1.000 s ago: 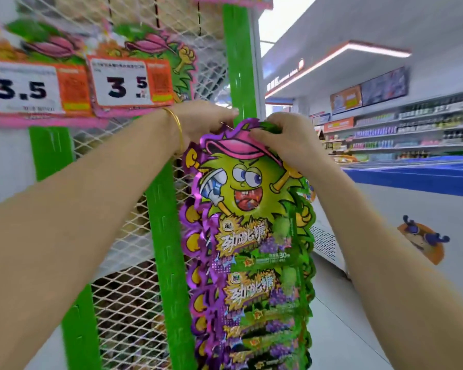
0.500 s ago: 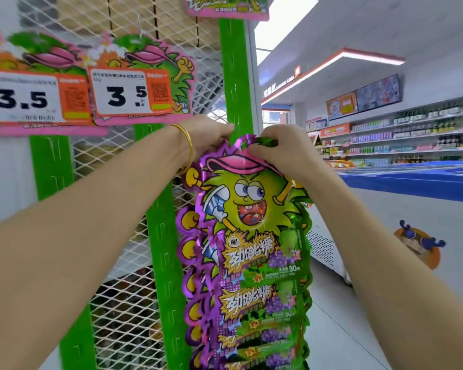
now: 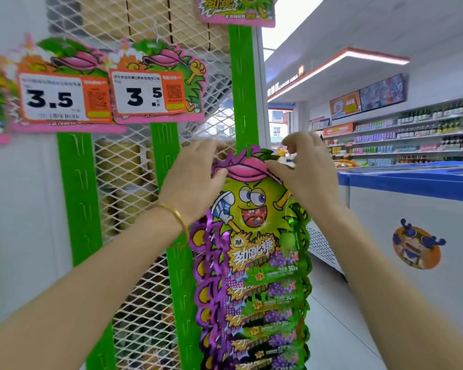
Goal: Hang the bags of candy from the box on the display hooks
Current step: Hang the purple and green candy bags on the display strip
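The green display strip (image 3: pixel 242 89) rises above both hands. The candy bags (image 3: pixel 254 236) hang between and below them (probably light, floppy, slick foil; best held by the header). The left hand (image 3: pixel 195 174) pinches the header's edge. The right hand (image 3: pixel 308 169) thumbs it, though I cannot tell whether it grips. The hook (image 3: pixel 249 154) pokes through between them.

A white wire mesh panel (image 3: pixel 123 182) fills the left, with tan cartons (image 3: pixel 118 166) dimly visible behind it and two cartoon-shaped price cards reading 3.5, one (image 3: pixel 64 98) just left of the other (image 3: pixel 147 93), hanging in front of it; a pink-edged header card (image 3: pixel 235 8) sits at the top edge. On the right stands a white chest freezer (image 3: pixel 425 217) with a blue rim and an orange-and-blue cartoon sticker (image 3: pixel 416 244) on its side, on a pale tiled floor (image 3: pixel 332 329). Beyond it, wall shelves (image 3: pixel 412 137) carry rows of bottles under an orange sign (image 3: pixel 345 105), a dark screen (image 3: pixel 382 92) and an orange-trimmed ceiling light strip (image 3: pixel 340 60).
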### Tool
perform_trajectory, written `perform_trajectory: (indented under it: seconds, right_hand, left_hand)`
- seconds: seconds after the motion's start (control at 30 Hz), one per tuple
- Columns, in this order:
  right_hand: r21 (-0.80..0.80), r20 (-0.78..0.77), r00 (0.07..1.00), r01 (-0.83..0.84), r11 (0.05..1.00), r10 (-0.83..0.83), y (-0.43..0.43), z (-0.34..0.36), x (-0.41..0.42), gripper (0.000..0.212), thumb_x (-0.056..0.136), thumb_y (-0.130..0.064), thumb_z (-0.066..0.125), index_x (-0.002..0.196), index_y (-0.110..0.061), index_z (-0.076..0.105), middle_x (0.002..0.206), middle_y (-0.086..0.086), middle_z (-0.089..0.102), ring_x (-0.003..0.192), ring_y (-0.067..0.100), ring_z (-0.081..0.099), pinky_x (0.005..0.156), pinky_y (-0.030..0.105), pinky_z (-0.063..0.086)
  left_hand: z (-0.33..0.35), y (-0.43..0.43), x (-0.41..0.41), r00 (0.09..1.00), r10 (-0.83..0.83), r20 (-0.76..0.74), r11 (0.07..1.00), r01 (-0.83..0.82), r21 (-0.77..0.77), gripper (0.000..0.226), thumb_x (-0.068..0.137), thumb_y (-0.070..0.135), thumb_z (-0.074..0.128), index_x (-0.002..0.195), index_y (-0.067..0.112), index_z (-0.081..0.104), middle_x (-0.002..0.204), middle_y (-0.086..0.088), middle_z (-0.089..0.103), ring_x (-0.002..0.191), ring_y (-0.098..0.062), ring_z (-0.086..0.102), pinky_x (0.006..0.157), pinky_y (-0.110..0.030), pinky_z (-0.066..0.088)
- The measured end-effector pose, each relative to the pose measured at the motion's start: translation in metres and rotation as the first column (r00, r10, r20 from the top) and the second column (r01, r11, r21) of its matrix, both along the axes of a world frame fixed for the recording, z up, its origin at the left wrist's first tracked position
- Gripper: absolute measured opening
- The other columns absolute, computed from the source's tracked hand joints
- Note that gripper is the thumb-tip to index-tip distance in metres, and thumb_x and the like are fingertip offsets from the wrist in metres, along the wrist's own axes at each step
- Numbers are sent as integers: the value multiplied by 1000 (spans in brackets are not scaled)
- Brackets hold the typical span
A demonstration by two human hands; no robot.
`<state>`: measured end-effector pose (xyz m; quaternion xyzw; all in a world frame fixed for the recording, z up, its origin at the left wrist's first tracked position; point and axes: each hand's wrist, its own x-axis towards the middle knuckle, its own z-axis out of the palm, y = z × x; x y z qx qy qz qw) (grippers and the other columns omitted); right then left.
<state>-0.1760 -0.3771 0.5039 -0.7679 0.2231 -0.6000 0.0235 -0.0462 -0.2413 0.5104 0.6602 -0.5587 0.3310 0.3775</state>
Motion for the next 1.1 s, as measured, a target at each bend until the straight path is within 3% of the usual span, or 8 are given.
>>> perform_trajectory:
  seconds: [0.1, 0.23, 0.4, 0.57, 0.77, 0.87, 0.97, 1.1]
  right_hand:
    - [11, 70, 984, -168, 986, 166, 37, -48, -7, 24, 79, -30, 71, 96, -20, 57, 87, -9, 52, 71, 13, 51, 66, 26, 43]
    - [336, -117, 806, -517, 787, 580, 94, -157, 4, 12, 81, -18, 71, 82, -22, 59, 69, -12, 58, 58, 7, 55, 55, 15, 41]
    - [741, -484, 418, -272, 614, 769, 133, -333, 50, 11, 85, -16, 67, 90, -7, 64, 68, -9, 57, 55, -1, 55, 54, 12, 41]
    - [756, -654, 50, -6, 655, 755, 156, -480, 79, 27, 87, -19, 62, 109, -3, 59, 106, 16, 63, 95, 27, 59, 72, 25, 36]
    - [612, -772, -342, -171, 772, 536, 184, -581, 88, 67, 89, -17, 58, 146, -23, 24, 150, 9, 25, 128, 33, 40, 103, 41, 39]
    - [488, -856, -364, -330, 808, 368, 192, -590, 98, 68, 92, -17, 52, 148, -25, 15, 156, 1, 11, 134, 31, 30, 102, 43, 40]
    - [431, -897, -292, -420, 798, 331, 194, -592, 103, 54, 90, -13, 52, 140, -20, 33, 153, -1, 23, 134, 25, 30, 100, 39, 39]
    - [393, -920, -190, -460, 796, 344, 183, -585, 114, 14, 82, -10, 56, 87, -22, 51, 123, -1, 58, 133, 21, 35, 103, 38, 34]
  left_hand:
    - [-55, 37, -7, 999, -37, 21, 991, 39, -125, 32, 87, 18, 59, 118, 18, 54, 107, 13, 49, 105, -3, 45, 96, -16, 33]
    - [-183, 89, -8, 957, -114, -267, 989, 135, 60, 24, 86, 23, 59, 110, 26, 58, 103, 20, 53, 98, 5, 46, 89, -7, 33]
    - [-357, 158, 21, 686, 110, -719, 898, 242, 368, 22, 85, 3, 59, 101, 17, 60, 100, 1, 60, 86, 7, 55, 84, -15, 44]
    - [-451, 213, 54, 543, 408, -734, 787, 199, 584, 23, 84, -6, 57, 102, 7, 62, 103, -14, 66, 73, 14, 55, 70, 2, 37]
    - [-470, 211, 68, 579, 436, -690, 750, 190, 633, 23, 86, -3, 55, 109, -5, 59, 97, -2, 53, 89, -10, 51, 67, 0, 34]
    - [-473, 214, 72, 583, 448, -677, 751, 166, 640, 23, 86, -1, 55, 108, -2, 60, 96, 0, 52, 91, -8, 49, 70, 0, 30]
    - [-474, 218, 75, 568, 455, -686, 764, 147, 628, 23, 86, 2, 57, 109, 2, 61, 101, -3, 59, 93, -10, 54, 74, -3, 31]
    - [-477, 219, 75, 525, 460, -716, 773, 160, 614, 22, 87, 7, 57, 108, 6, 61, 108, -5, 63, 101, -17, 60, 80, -12, 37]
